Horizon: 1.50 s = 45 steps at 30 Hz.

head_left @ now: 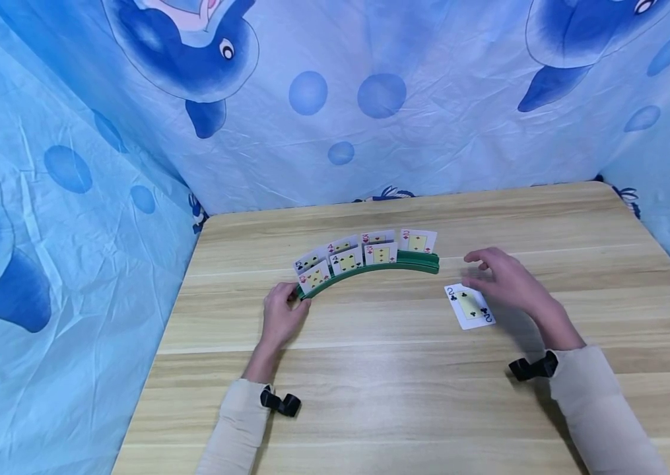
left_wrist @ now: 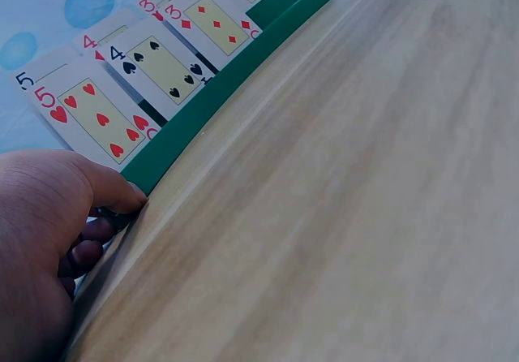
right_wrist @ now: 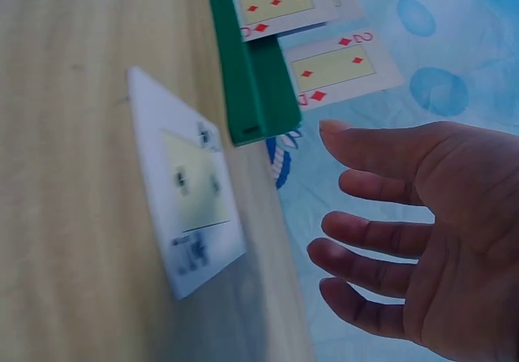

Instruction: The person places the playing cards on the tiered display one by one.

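Note:
A curved green card holder (head_left: 408, 260) stands on the table, carrying two rows of playing cards. In front are the five of hearts (left_wrist: 101, 118), four of spades (left_wrist: 158, 66) and three of diamonds (left_wrist: 212, 23). Behind them are a black five, a red four, a red three and, at the right end, the two of diamonds (right_wrist: 336, 70). My left hand (head_left: 280, 313) pinches the holder's left end between thumb and fingers. Fingers loosely bent and holding nothing, my right hand (head_left: 509, 284) hovers beside the two of clubs (head_left: 469, 307), which lies face up right of the holder.
The wooden table (head_left: 370, 396) has light boards and a rounded far corner. Blue cloth (head_left: 430, 152) printed with dolphins and bubbles hangs behind it and along both sides. A black strap (head_left: 280, 400) is round each wrist.

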Each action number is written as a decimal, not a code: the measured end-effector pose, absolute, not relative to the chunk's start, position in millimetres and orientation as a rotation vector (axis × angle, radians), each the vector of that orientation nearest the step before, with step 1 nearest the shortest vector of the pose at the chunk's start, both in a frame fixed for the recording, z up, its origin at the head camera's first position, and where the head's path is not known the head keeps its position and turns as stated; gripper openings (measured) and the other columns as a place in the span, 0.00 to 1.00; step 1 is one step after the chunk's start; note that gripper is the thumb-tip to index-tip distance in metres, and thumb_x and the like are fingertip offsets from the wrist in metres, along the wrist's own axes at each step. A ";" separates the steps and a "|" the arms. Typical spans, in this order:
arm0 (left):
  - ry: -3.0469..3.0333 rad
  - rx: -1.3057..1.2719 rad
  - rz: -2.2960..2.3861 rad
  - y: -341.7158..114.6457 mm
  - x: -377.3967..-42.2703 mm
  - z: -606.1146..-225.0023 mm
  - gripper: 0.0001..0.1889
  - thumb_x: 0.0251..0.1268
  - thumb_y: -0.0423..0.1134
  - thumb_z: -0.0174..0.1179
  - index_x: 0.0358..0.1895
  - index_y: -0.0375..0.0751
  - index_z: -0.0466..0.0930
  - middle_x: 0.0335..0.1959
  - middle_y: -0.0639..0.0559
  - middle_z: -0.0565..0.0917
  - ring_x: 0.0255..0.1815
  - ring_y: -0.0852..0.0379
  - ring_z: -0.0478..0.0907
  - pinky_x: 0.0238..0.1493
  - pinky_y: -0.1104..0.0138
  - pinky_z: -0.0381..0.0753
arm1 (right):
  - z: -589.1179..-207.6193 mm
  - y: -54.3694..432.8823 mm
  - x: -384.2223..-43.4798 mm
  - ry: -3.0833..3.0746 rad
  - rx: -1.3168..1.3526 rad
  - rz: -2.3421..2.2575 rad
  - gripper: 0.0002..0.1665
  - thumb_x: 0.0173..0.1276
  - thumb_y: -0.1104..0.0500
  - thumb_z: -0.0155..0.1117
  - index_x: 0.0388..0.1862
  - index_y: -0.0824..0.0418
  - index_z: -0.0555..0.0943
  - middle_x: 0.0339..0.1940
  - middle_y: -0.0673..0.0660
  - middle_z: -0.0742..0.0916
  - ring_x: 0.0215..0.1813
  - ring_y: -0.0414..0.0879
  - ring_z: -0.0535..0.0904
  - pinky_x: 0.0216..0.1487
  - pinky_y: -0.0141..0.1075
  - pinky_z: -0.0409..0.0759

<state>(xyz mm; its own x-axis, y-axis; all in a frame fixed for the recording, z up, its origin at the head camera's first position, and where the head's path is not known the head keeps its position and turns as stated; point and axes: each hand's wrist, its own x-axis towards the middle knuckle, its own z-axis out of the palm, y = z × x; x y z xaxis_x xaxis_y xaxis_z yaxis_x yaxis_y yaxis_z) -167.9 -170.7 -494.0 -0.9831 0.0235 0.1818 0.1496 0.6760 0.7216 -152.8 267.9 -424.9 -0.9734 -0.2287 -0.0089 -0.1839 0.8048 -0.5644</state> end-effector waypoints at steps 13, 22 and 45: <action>-2.732 -0.132 -1.197 -170.9 -168.1 -492.6 0.20 0.56 0.35 0.69 0.53 0.32 0.82 0.49 0.38 0.85 0.51 0.42 0.77 0.67 0.46 0.65 | -447.1 273.1 -135.5 2.910 -0.396 -0.772 0.35 0.58 0.51 0.76 0.60 0.67 0.77 0.63 0.73 0.78 0.65 0.68 0.72 0.63 0.65 0.71; -2.737 -0.120 -1.207 -171.0 -166.9 -493.0 0.21 0.56 0.35 0.69 0.54 0.33 0.82 0.49 0.39 0.84 0.51 0.42 0.77 0.67 0.47 0.65 | -456.6 274.2 -123.2 2.952 -0.419 -0.755 0.42 0.51 0.41 0.80 0.58 0.64 0.78 0.66 0.72 0.76 0.65 0.69 0.69 0.61 0.65 0.70; -2.731 -0.135 -1.188 -170.1 -167.6 -493.4 0.20 0.55 0.35 0.69 0.53 0.33 0.82 0.48 0.39 0.85 0.50 0.42 0.78 0.67 0.45 0.66 | -460.0 264.2 -115.1 2.983 -0.427 -0.567 0.40 0.52 0.42 0.78 0.59 0.60 0.78 0.68 0.69 0.74 0.65 0.68 0.66 0.61 0.65 0.68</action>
<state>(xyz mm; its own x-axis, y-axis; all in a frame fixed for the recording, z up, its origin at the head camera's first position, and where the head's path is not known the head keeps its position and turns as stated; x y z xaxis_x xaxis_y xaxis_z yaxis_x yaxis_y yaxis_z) -167.6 -170.1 -493.4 -0.9831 0.0188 0.1820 0.1460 0.6802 0.7183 -115.1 264.2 -460.0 -0.9585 -0.2841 -0.0215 -0.2564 0.8931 -0.3698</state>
